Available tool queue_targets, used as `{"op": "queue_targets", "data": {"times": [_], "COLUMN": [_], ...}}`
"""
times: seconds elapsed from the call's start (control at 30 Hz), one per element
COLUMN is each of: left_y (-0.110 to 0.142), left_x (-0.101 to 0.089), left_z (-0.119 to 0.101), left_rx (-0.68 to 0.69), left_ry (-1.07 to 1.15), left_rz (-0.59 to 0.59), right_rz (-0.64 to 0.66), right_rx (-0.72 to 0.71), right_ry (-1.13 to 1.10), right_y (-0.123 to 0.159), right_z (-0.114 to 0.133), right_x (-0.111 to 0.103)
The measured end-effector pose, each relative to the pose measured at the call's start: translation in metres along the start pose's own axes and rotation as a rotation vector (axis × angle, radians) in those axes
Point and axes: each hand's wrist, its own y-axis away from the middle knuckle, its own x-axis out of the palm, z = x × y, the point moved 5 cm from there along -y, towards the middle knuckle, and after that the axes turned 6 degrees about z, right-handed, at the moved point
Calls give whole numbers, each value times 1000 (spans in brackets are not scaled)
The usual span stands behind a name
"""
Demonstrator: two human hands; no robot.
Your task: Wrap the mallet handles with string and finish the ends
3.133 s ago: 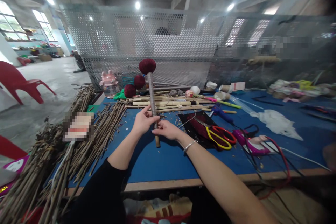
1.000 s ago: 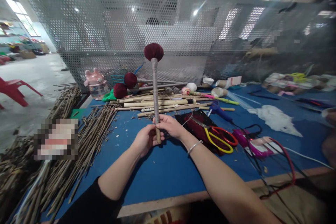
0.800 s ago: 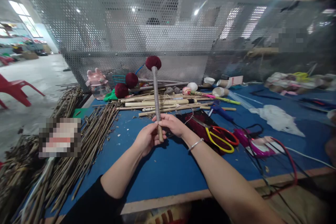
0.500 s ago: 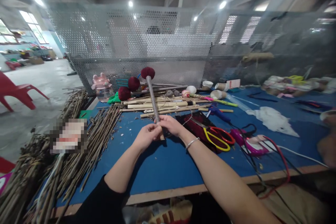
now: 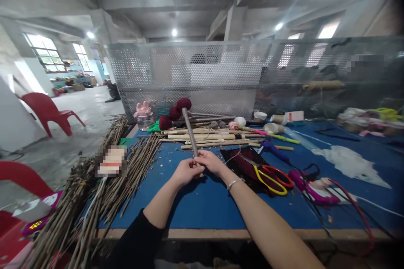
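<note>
A stick wrapped in grey (image 5: 190, 131), with a dark red fuzzy ball (image 5: 184, 104) on its far end, tilts up and away over the blue table. My left hand (image 5: 187, 171) pinches its bare wooden lower end. Just above, my right hand (image 5: 211, 162) closes around the stick, and the fingers of both hands nearly touch. Beyond the ball lie similar dark red balls (image 5: 165, 122) and a row of pale sticks (image 5: 205, 136). To the right, scissors with yellow handles (image 5: 270, 181) and scissors with red handles (image 5: 279, 176) rest on dark red cloth.
Bundles of thin dry twigs (image 5: 139, 168) cover the left side of the table. A blue glue gun (image 5: 273, 149), a purple power strip (image 5: 315, 191) with cables and a crumpled plastic bag (image 5: 353, 164) lie right. A perforated metal screen (image 5: 217, 73) stands behind.
My head view has shifted up and to the left, so everything sits lower and further right. Both hands keep their hold on the stick, in nearly the same pose.
</note>
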Motion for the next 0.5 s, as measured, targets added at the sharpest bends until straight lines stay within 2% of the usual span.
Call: {"op": "queue_targets", "data": {"times": [0.33, 0.4, 0.5], "left_y": [7, 7, 4], "left_x": [6, 6, 1], "left_z": [-2, -2, 0], "left_rx": [-101, -110, -61], "left_ry": [120, 101, 19], "left_rz": [202, 191, 57], "right_rz": [103, 87, 34], "right_rx": [85, 63, 23], "right_ry": [-40, -3, 59], "right_y": [4, 4, 2], "right_z": [-8, -8, -5], "right_x": [-13, -14, -14]}}
